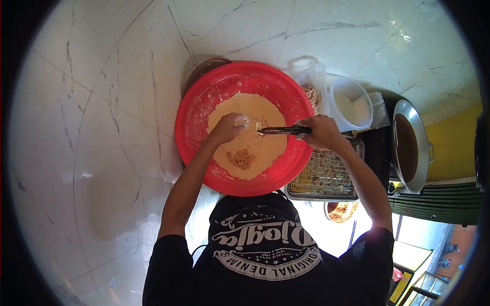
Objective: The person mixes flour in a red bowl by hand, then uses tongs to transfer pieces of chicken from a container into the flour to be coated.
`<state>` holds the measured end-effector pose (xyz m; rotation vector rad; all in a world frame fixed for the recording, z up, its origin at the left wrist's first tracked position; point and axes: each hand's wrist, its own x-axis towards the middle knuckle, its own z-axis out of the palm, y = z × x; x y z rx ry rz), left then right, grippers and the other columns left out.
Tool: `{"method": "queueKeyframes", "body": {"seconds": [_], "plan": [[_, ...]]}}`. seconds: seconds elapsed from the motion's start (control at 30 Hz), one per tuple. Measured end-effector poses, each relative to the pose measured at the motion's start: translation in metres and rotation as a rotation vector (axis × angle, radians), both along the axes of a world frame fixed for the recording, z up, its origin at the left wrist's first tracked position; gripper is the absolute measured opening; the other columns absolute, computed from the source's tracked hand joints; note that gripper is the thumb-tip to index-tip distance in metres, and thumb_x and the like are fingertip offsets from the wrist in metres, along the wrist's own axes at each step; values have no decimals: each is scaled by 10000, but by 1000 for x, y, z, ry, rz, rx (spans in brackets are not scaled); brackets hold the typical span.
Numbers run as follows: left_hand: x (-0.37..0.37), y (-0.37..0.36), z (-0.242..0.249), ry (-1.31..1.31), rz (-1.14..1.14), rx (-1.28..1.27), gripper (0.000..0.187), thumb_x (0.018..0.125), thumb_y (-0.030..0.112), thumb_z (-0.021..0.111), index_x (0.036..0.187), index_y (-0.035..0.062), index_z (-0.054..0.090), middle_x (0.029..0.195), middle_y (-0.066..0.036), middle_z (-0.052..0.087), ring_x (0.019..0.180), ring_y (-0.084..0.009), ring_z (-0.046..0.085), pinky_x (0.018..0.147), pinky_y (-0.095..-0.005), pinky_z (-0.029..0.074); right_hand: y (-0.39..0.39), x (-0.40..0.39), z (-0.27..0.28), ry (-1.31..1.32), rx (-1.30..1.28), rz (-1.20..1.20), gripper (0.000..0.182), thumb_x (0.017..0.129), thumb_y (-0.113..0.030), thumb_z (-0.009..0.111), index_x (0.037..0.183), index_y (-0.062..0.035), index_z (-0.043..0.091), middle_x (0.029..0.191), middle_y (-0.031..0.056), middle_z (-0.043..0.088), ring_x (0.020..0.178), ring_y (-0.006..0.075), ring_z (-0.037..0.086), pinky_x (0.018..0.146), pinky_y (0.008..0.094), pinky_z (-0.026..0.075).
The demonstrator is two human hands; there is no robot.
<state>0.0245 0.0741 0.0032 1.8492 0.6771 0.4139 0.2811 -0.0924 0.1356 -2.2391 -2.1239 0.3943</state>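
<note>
My right hand [320,131] is closed round the handle end of dark tongs [279,130], which reach left over the red basin [186,130]. A small pale piece [259,126] is at the tips of the tongs. My left hand [228,128] is over the flour [260,153], its whitened fingers curled together close to the tongs' tips. Whatever those fingers hold, if anything, I cannot make out. Lower in the basin, a tangled, floured bundle of thin strands [241,159] lies on the flour.
A plastic bag of pale strands [311,97] and a white tub [352,104] stand right of the basin. Below them is a wire rack on a tray [326,173]. Far right sits a large metal pan [411,145] of brown liquid. Another rim [204,69] shows behind the basin.
</note>
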Motion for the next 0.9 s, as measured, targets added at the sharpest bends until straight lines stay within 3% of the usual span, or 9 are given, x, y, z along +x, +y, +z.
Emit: {"method": "queueKeyframes", "body": {"seconds": [0.07,0.13,0.2,0.3,0.37,0.57,0.8,0.9], "plan": [[7,5,-18,213,29,298,279,841,128,640,1105,39,643,1069,-169,633,1015,-295,599,894,-370,461,-4,12,16,-42,37,5,331,726,-287,735,1037,-178,700,849,74,694,793,304,653,699,434,497],[19,1,-15,313,4,403,282,827,111,633,1102,48,644,1085,-168,629,1042,-298,587,916,-403,443,-6,26,34,37,46,18,291,722,-280,733,986,-161,711,796,84,682,750,318,644,676,430,492],[34,0,-12,410,-28,511,289,813,93,627,1099,57,645,1102,-166,624,1068,-301,575,937,-436,426,-8,35,53,-49,84,-27,280,710,-275,734,978,-192,723,792,93,681,789,306,647,694,443,492],[49,-4,-29,509,-148,655,266,815,81,598,1076,78,650,1113,-113,630,1143,-272,534,1032,-505,336,-15,52,79,36,44,-129,286,702,-273,737,970,-172,726,802,110,679,798,314,646,702,446,495],[56,-2,-61,385,-162,944,211,853,88,528,1011,119,666,1069,-85,637,1159,-262,503,1117,-555,184,-20,74,87,-195,218,-174,299,699,-266,735,968,-136,725,816,137,675,807,330,647,719,440,503],[78,-10,-53,712,-302,832,237,848,84,527,1023,138,678,1088,-91,629,1167,-248,496,1132,-590,111,-24,130,89,-508,155,-452,292,712,-243,710,966,-102,721,895,140,688,848,325,669,764,415,529],[72,-22,-64,637,-163,933,229,827,48,539,975,139,688,968,-85,634,1133,-260,507,1118,-624,94,-14,159,21,-580,-91,-482,237,715,-178,663,929,-90,710,961,137,689,930,306,674,782,417,544],[65,-24,-52,586,-125,944,195,826,73,571,986,121,671,914,-80,630,1092,-245,533,1093,-623,132,-10,165,7,-567,-133,-519,247,722,-183,666,946,-87,708,981,122,691,954,302,672,797,404,544]]}}
